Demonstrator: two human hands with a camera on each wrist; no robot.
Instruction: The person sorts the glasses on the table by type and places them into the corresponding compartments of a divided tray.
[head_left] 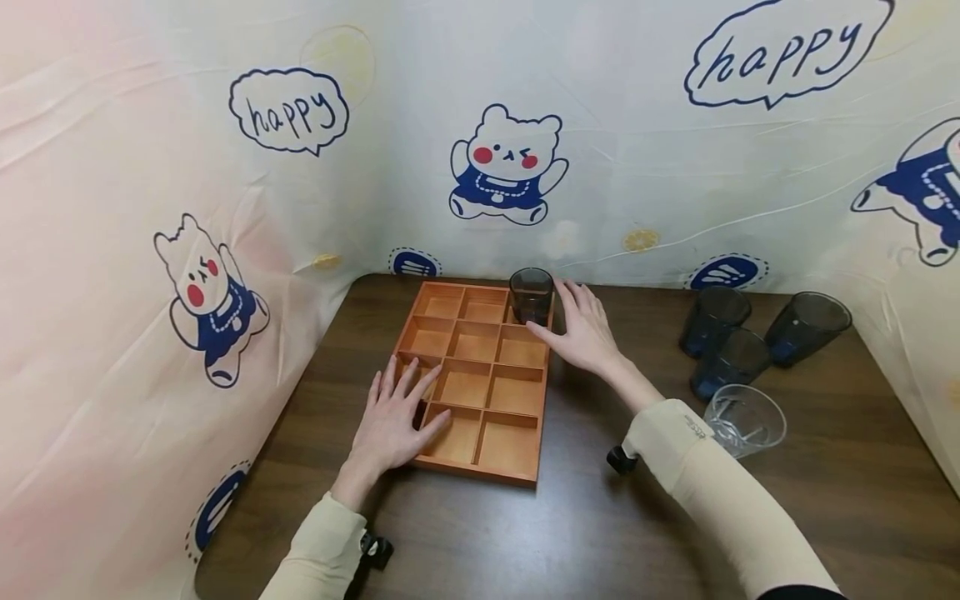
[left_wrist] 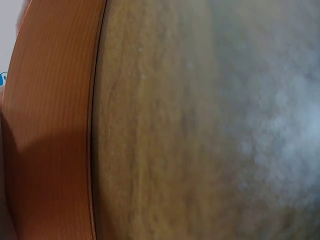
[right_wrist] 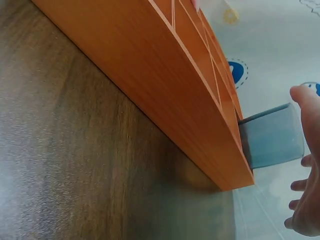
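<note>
A wooden divided tray lies on the table, its compartments in a grid. One dark tinted glass stands in its far right compartment; the right wrist view shows this glass rising above the tray wall. My right hand is beside the glass, thumb and fingers spread around its near right side without gripping it. At the tray's left side my left hand rests with spread fingers over the compartments. Only the tray's side and the tabletop fill most of the left wrist view.
On the right of the table stand three dark tinted glasses, one at the back left of the group. A clear glass is close to my right forearm. A printed cloth hangs behind and beside the table.
</note>
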